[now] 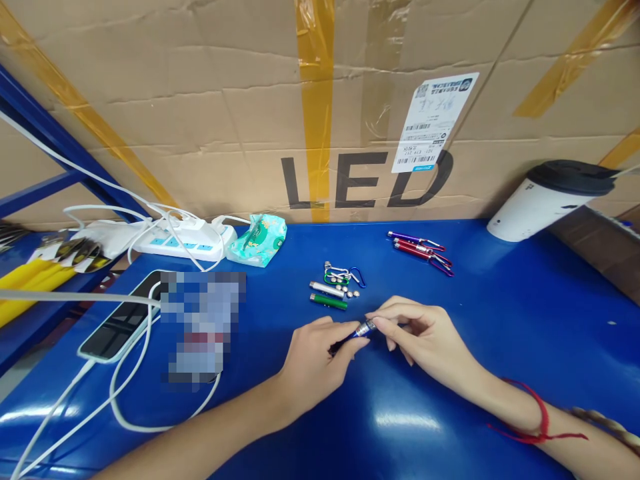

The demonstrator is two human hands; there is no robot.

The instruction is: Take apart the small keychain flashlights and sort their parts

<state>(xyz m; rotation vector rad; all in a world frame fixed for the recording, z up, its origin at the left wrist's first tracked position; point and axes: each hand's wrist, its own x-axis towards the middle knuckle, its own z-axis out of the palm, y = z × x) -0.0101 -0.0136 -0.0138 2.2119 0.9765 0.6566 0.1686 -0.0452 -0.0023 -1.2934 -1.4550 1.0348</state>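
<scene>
Between thumb and fingers, my left hand (317, 353) grips a small blue metal penlight (366, 328) with a silvery end. My right hand (425, 333) pinches the other end of the same penlight; whether a smaller part sits in those fingertips is hidden. Just beyond my hands lie a silver tube (327, 289) and a green tube (329, 302), side by side. Several button cells (349, 293) are scattered beside them. Behind these are small carabiner clips (345, 275). Farther right rest a purple penlight (406, 238) and red penlights (413, 250) with clips attached.
A big cardboard box (240, 133) stands behind the blue table (425, 413). To the left are a phone (123, 323) with white cables, a power strip (177, 245) and a green tissue pack (260, 240). A lidded paper cup (537, 203) leans at the right.
</scene>
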